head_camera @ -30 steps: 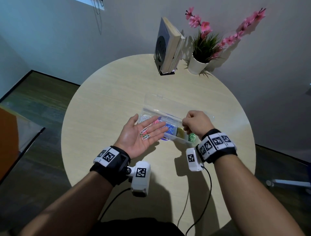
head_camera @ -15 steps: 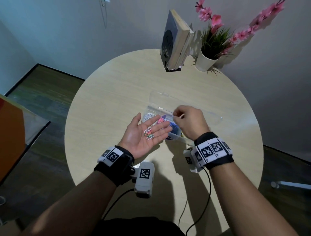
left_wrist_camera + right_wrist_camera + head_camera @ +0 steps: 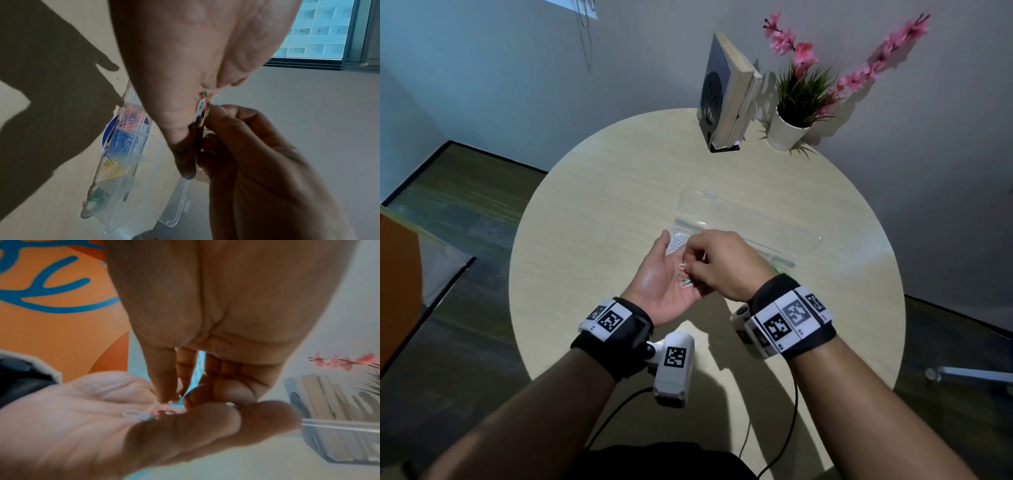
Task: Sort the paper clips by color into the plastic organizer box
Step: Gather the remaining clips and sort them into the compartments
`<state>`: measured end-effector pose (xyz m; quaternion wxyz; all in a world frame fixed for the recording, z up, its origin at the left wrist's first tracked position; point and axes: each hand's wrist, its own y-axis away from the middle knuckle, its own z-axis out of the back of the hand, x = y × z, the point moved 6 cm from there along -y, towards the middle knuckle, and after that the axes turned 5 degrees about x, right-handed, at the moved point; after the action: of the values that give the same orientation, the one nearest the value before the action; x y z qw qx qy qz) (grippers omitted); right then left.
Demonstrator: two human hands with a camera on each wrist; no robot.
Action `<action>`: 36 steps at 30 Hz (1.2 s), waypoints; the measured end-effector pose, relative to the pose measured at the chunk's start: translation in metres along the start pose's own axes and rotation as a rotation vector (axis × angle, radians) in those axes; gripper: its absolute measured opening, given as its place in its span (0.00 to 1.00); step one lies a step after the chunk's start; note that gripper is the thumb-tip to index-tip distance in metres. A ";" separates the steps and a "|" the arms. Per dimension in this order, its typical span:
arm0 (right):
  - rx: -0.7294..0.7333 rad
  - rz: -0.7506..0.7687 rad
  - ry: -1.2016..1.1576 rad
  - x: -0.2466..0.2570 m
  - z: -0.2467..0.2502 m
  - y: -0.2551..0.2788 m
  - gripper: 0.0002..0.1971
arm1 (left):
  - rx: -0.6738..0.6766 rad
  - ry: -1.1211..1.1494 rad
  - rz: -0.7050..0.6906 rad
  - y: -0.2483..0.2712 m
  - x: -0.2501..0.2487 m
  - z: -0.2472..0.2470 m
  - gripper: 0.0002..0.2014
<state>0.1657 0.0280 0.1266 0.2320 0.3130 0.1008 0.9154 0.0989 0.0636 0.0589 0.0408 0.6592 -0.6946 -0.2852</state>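
Observation:
My left hand (image 3: 659, 274) lies palm up over the near part of the table, fingers relaxed, with a few paper clips (image 3: 684, 278) in white, red and green on the palm. My right hand (image 3: 693, 265) hovers over that palm with fingers curled; thumb and forefinger pinch a white clip (image 3: 200, 110) there. The clear organizer box (image 3: 774, 236) stands open just beyond both hands. In the left wrist view its compartments (image 3: 131, 146) hold pink (image 3: 131, 118), blue (image 3: 122, 141), yellow (image 3: 112, 168) and green clips (image 3: 98, 198). The right hand hides my left fingers in the head view.
The round wooden table (image 3: 602, 205) carries a stand of books (image 3: 726, 102) and a white potted plant (image 3: 789, 132) at its far edge. A blue round object (image 3: 107, 133) lies under the box. An orange panel (image 3: 397, 274) stands left of the table.
My right hand has moved left, away from above the box and onto my left palm, where it now pinches at the clips. The left hand has stayed palm up.

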 end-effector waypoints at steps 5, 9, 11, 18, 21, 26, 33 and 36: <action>-0.084 0.024 -0.204 -0.006 0.006 0.015 0.08 | -0.021 0.055 -0.044 -0.001 -0.006 0.004 0.35; -0.002 0.078 -0.035 0.002 -0.010 0.020 0.10 | -0.076 0.052 -0.058 -0.002 -0.009 0.011 0.35; 0.020 0.081 0.076 0.005 -0.016 0.020 0.09 | -0.087 0.032 -0.052 -0.001 -0.009 0.011 0.36; 0.068 0.071 0.254 0.018 -0.017 0.012 0.09 | -0.099 -0.079 -0.018 0.000 -0.013 0.012 0.36; 0.072 0.101 0.295 0.021 -0.020 0.009 0.09 | -0.113 -0.082 -0.019 0.001 -0.015 0.016 0.36; 0.030 0.154 0.159 0.024 -0.023 0.002 0.07 | -0.103 -0.031 -0.037 0.002 -0.018 0.024 0.36; -0.150 -0.173 -0.146 -0.021 0.009 -0.042 0.07 | -0.167 0.105 -0.124 0.005 -0.032 0.053 0.34; -0.088 -0.291 -0.092 -0.035 0.002 -0.068 0.05 | -0.171 0.132 -0.129 0.007 -0.036 0.058 0.34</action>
<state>0.2163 0.0703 0.0868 0.3801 0.3261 0.0942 0.8604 0.0723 0.1170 0.0246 0.1243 0.7139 -0.6197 -0.3014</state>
